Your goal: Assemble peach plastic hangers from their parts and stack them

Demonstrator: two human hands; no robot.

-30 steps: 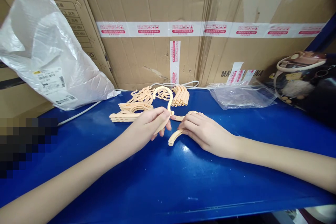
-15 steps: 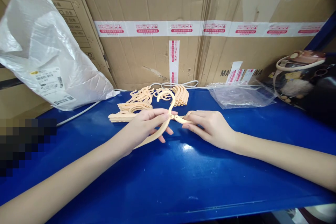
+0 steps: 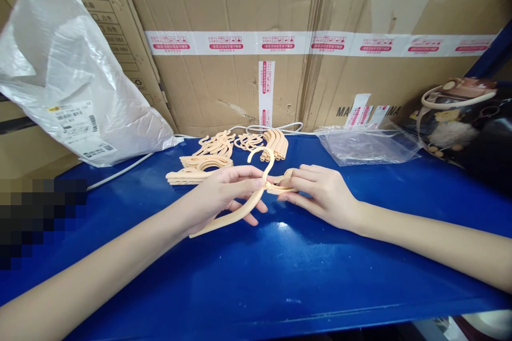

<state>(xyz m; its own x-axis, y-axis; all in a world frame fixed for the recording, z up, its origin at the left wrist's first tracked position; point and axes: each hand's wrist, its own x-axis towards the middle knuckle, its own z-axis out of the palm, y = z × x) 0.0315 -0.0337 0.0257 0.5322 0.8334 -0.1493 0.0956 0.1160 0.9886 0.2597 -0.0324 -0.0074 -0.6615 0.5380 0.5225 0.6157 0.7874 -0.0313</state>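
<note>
My left hand (image 3: 224, 192) pinches the joint of a cream plastic clothes hanger, thumb on top and the lower fingers spread beneath. Its curved hook (image 3: 272, 159) rises above the thumb, and one hanger arm (image 3: 236, 215) slopes down to the lower left. At the joint, the end of a second hanger arm (image 3: 276, 190) meets the hook piece; whether it is locked in cannot be seen. My right hand (image 3: 326, 197) is closed around that second arm and hides most of it. Behind my left hand lie stacked cream hanger arms (image 3: 184, 177).
On the blue table (image 3: 256, 282), loose hooks (image 3: 218, 144) and a bundle of curved hanger parts (image 3: 276, 144) lie at the back. A white plastic bag (image 3: 76, 90) leans at left. Clear plastic wrap (image 3: 364, 146) and a jar-like container (image 3: 452, 117) are at right, before cardboard boxes (image 3: 224, 85).
The hook and joint have shifted slightly right and down. The second arm's end now sits against the joint, closer than before. More of the left-hand arm shows.
</note>
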